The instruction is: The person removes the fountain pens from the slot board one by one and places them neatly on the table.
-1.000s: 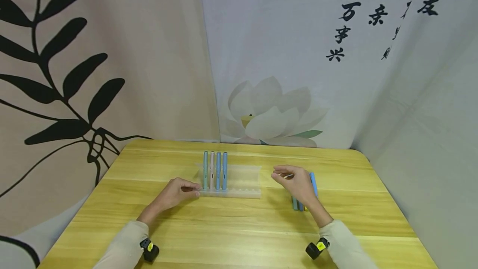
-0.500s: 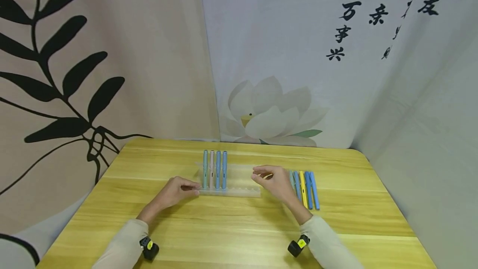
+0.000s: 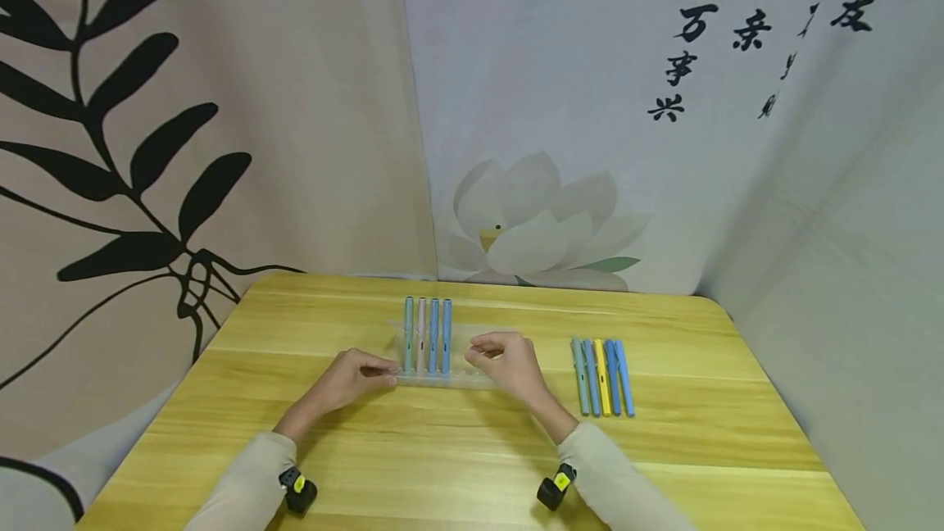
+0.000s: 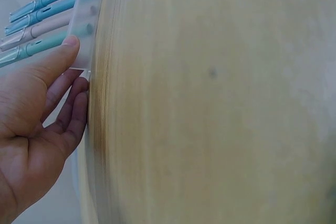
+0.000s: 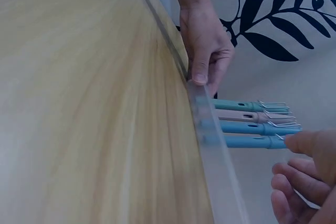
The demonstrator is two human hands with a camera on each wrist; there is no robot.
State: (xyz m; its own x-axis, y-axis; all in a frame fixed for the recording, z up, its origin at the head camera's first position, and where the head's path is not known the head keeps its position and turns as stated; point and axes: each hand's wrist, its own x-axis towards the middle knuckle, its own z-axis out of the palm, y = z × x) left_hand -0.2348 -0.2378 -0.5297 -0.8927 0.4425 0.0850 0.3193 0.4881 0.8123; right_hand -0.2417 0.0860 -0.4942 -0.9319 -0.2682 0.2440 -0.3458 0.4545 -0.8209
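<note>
My left hand [image 3: 357,383] grips the left end of a clear plastic pen stand [image 3: 459,382]. In the left wrist view, the thumb presses its top edge and curled fingers lie below. Upright in the stand's left slots are a green pen [image 3: 408,334], a pale pink pen [image 3: 421,336] and two blue pens [image 3: 446,336]. My right hand [image 3: 510,365] hovers over the stand's right part, hiding that end. Its fingers are loosely bent, with nothing seen between them. The right wrist view has its thumb [image 5: 304,142] close to the nearest blue pen's clip end; contact is unclear.
Right of the stand, a row of loose pens lies on the wooden table [image 3: 442,465]: a green pen [image 3: 580,377], a yellow pen [image 3: 603,377] and several blue ones. A printed curtain [image 3: 332,105] hangs behind the table's back edge.
My right hand has moved left from above the loose pens to the stand's right part, uncovering the loose row. My left hand stays on the stand's left end.
</note>
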